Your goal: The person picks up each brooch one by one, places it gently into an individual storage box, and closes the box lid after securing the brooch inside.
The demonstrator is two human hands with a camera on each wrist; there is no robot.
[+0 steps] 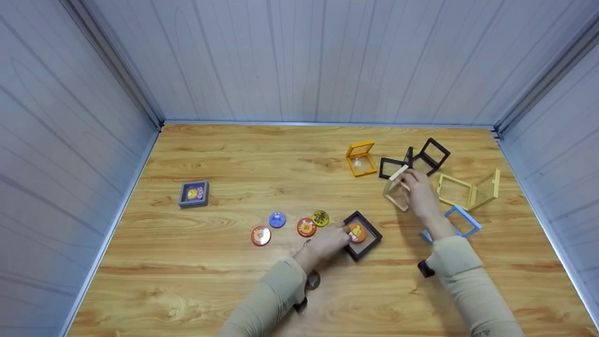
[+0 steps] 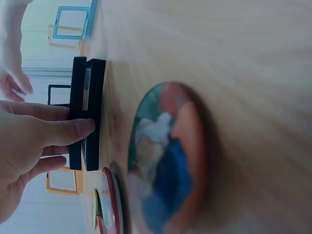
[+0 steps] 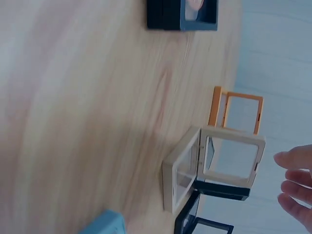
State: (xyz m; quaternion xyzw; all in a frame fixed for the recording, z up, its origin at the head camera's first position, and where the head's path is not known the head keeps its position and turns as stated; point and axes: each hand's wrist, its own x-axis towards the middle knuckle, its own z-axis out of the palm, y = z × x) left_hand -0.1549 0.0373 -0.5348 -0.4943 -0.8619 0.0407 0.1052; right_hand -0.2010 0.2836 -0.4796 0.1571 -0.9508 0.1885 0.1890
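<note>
Left hand point(image 1: 330, 241): a black frame point(image 1: 368, 247) is pinched at its side by thumb and fingers.
Black frame: an orange badge point(image 1: 357, 232) is shown inside; edges are best squeezed evenly, badge kept level.
Right hand point(image 1: 421, 196): fingers are loosely parted, nothing gripped, just beside an open cream frame point(image 3: 168, 187).
Tabletop point(image 1: 262, 168): rightward, movement is crowded by a blue frame point(image 1: 469, 217); bare room is left beyond the badges point(image 1: 306, 227).

"Do we have even light on the desk point(image 1: 140, 276)?"
"Mostly; we see a soft shadow beside the right sleeve point(image 1: 472, 285)."
"And the wrist views?"
"Ours look hazy and bluish, with the nearest badge point(image 2: 168, 161) blurred in the left one."
</note>
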